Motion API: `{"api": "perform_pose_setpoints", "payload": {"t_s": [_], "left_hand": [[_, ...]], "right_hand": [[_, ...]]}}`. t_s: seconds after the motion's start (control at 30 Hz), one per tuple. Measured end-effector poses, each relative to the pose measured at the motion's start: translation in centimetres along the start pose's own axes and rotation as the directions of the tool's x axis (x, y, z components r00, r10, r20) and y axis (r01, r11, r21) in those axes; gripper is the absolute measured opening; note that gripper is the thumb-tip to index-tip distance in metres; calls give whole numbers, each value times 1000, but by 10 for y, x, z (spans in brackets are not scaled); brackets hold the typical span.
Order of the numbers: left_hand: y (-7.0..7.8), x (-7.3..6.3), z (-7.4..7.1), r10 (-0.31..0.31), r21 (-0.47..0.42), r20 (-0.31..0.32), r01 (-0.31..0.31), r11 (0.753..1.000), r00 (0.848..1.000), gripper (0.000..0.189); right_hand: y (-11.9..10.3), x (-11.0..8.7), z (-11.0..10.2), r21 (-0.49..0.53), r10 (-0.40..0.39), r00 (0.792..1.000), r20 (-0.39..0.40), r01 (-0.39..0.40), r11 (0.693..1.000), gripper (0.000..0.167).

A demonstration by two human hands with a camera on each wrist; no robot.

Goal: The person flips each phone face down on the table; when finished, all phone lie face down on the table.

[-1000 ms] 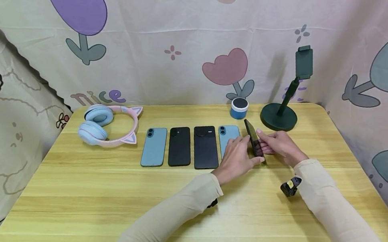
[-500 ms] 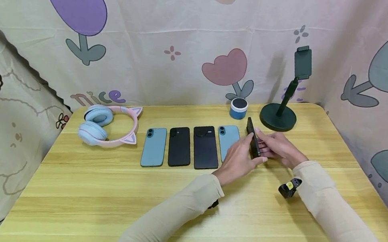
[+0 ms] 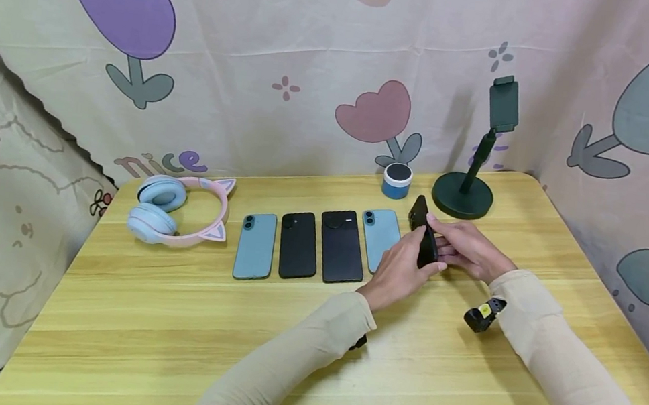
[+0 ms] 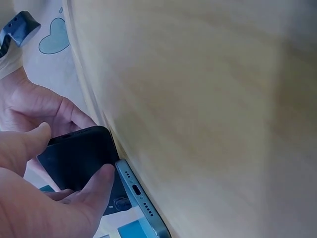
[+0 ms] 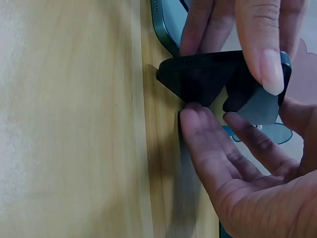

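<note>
A black smartphone (image 3: 430, 248) stands tilted on its long edge at the right end of a row of phones. My left hand (image 3: 398, 270) holds it from the left, thumb at its near end and fingers against its back. From the right, my right hand (image 3: 472, 249) grips it, with the thumb at the upper edge. The left wrist view shows the dark back of the smartphone (image 4: 79, 161) with its camera low down. In the right wrist view, fingertips of the right hand (image 5: 257, 173) touch the glossy screen side. A light blue phone (image 3: 380, 236) lies just left.
Two black phones (image 3: 298, 245) (image 3: 342, 246) and another light blue phone (image 3: 255, 247) continue the row leftward. Pink and blue cat-ear headphones (image 3: 156, 222) lie at the left. Behind the hands stand a blue-and-white jar (image 3: 396, 186) and a dark green phone stand (image 3: 462, 196).
The black smartphone has turned in my hands: its far end has swung right, and its back with the camera now faces more upward. Both hands keep their places.
</note>
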State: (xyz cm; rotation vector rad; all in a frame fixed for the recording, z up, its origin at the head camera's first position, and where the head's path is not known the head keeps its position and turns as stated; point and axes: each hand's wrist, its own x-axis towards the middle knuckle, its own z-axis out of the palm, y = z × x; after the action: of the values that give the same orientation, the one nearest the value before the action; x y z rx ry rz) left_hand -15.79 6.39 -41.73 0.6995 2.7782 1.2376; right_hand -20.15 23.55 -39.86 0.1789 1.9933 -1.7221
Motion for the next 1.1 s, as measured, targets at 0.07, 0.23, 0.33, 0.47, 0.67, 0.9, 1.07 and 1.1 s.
{"api": "perform_pose_setpoints", "payload": {"t_s": [0.07, 0.23, 0.33, 0.47, 0.67, 0.9, 1.07, 1.1], "left_hand": [[0, 0, 0, -6, 7, 12, 6, 1000, 1000, 64], [0, 0, 0, -28, 30, 41, 27, 999, 999, 73], [1, 0, 0, -43, 51, 63, 40, 998, 997, 76], [2, 1, 1, -54, 80, 85, 47, 996, 995, 76], [3, 2, 2, -60, 149, 118, 42, 988, 991, 70], [4, 4, 3, -48, 247, 170, 5, 969, 984, 66], [5, 5, 3, -49, 285, 201, -11, 958, 978, 67], [5, 5, 3, -48, 289, 204, -14, 957, 978, 67]], "right_hand": [[-1, -1, 1, 8, -9, 1000, -2, 9, 1000, 56], [-2, -2, 1, 3, -23, 999, -25, 23, 1000, 60], [-2, -3, 0, -12, -23, 998, -53, 23, 1000, 64], [-1, -2, -2, -33, -29, 995, -95, 26, 999, 66], [2, -1, -4, -43, -55, 987, -152, 49, 998, 65], [6, 0, -5, -4, -85, 972, -221, 87, 996, 55], [8, 1, -6, -8, -93, 961, -261, 95, 995, 52], [9, 1, -7, -14, -96, 958, -272, 95, 995, 52]]}}
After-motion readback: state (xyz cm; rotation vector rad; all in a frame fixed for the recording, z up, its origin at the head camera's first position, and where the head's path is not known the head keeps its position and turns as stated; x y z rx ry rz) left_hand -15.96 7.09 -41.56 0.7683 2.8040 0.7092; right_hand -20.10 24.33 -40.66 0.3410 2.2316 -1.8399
